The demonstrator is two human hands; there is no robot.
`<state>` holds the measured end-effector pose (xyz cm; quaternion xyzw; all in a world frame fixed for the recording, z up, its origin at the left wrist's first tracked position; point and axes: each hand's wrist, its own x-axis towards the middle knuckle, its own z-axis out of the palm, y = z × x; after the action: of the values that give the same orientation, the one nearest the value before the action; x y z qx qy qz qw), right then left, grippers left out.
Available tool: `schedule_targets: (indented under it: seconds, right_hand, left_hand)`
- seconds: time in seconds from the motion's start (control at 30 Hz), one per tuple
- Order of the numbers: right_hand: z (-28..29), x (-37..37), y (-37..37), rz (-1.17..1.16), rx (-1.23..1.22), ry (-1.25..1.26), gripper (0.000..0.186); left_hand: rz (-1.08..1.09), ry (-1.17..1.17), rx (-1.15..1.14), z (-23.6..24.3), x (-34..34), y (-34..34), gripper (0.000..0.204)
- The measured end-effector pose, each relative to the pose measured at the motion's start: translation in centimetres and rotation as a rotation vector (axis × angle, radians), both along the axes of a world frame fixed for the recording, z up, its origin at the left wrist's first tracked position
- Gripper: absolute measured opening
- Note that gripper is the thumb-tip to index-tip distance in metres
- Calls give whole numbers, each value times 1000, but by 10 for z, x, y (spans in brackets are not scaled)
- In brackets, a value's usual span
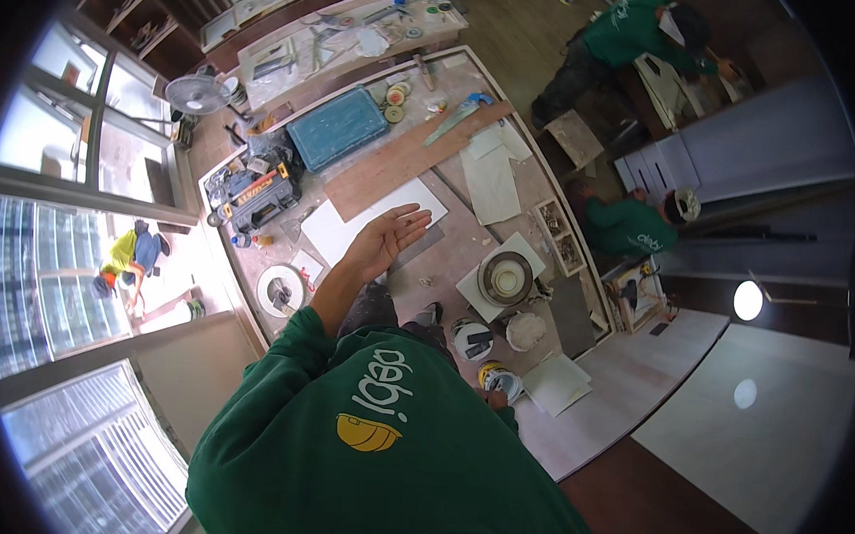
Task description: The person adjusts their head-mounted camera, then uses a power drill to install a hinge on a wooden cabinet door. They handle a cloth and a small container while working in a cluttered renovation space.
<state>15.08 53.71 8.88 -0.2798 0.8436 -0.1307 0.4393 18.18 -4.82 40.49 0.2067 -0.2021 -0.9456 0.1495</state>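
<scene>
My left hand (391, 239) is held out palm up over the worktable (408, 285), fingers stretched, holding nothing. Beneath it are a white panel (329, 232) and a long brown wooden board (384, 174). Low beside my body, my right hand (495, 400) is at a yellow and white can (502, 381); my sleeve and the can hide most of its fingers. Close to that can stand a white tub (472, 340) with a dark block on top, a crumpled pale cloth (526, 331) and white sheets (556, 385). A round dish (505, 276) rests on a square white board.
A blue case (338, 129), a yellow-black power tool (256, 197) and a handsaw (451, 123) lie on the table. A wooden tray (559, 236) lines its right edge. Two co-workers in green (621, 35) are at the right; another person (127, 254) crouches left. A fan (196, 95) stands behind.
</scene>
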Motion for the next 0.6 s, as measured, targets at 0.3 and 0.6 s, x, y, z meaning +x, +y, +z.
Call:
schedule_targets:
  seconds: [0.3,0.6]
  right_hand:
    - [35,-55,-85,-367,45,-168,19]
    - [94,-31,-280,-324,149,-272,27]
  left_hand:
    - [174,-176,-57,-25,108,-22,40]
    - [445,-521,-195,-60,279,-72,30]
